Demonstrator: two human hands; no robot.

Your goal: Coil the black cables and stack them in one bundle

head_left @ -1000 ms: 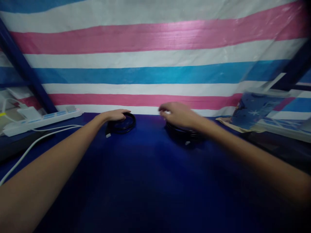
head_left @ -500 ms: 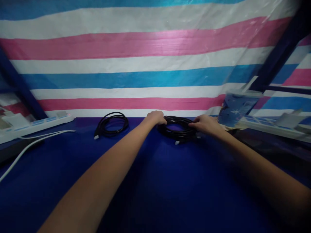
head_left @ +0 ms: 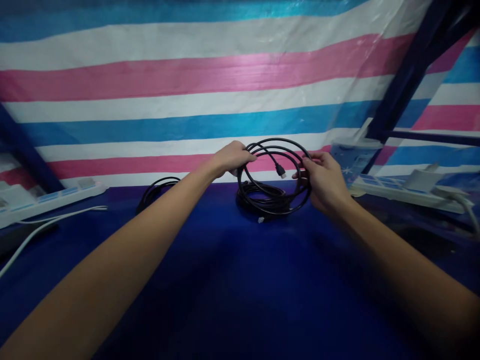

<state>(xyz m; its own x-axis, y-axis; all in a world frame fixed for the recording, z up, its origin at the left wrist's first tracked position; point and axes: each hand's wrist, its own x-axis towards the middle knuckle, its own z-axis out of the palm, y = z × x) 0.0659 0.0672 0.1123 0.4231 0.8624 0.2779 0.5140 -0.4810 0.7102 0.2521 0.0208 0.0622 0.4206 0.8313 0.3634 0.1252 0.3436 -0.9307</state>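
Note:
A coiled black cable (head_left: 273, 150) is lifted off a pile of black cables (head_left: 268, 200) on the blue table (head_left: 225, 280). My left hand (head_left: 230, 157) grips the coil's left side and my right hand (head_left: 324, 177) grips its right side. One connector end (head_left: 281, 172) dangles inside the loop. Another coiled black cable (head_left: 155, 192) lies on the table to the left, partly hidden by my left forearm.
A white power strip (head_left: 48, 197) with white cords (head_left: 45, 222) lies at the left edge. A second power strip (head_left: 405, 190) with a plug and a blue patterned packet (head_left: 354, 157) sit at the right. A striped tarp (head_left: 187, 100) hangs behind, with dark blue frame bars at both sides.
My left hand left the left coil and moved to the right pile. Both hands took hold of a coil there and raised it off the pile.

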